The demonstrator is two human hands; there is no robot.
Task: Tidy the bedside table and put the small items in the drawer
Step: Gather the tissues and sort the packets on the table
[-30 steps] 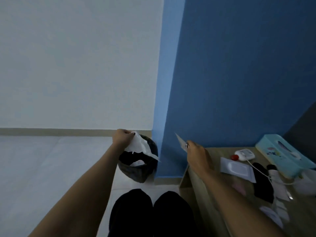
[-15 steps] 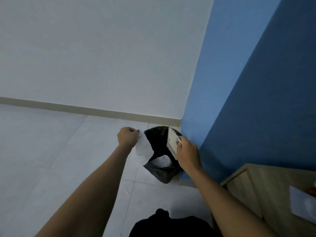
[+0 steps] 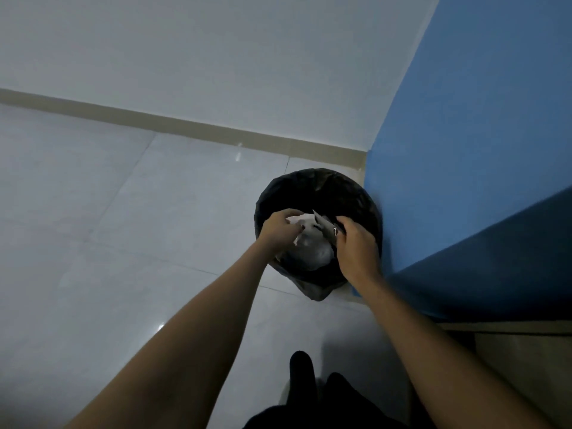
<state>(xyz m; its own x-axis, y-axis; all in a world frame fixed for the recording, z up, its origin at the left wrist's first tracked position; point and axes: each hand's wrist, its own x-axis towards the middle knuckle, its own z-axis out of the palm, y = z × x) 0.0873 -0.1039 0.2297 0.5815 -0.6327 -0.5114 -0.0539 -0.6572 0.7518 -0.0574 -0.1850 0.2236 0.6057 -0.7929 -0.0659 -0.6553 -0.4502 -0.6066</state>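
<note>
Holding scraps over bin point(image 3: 318, 181) rim (wall adjoining): left hand point(image 3: 280, 229), right hand point(image 3: 356, 246).

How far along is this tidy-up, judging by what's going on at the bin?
Done: some pale waste already lies in the black-lined bin. In hand: both hands are over its mouth, the left hand holding a white tissue, the right hand a flat grey packet; neither is dropped yet. Left: the bedside table and drawer are out of view, so that part cannot be judged.

Two hands point(image 3: 280, 230) point(image 3: 356, 246), one bin point(image 3: 318, 187), one tissue point(image 3: 301, 219), one flat packet point(image 3: 325, 226)
</note>
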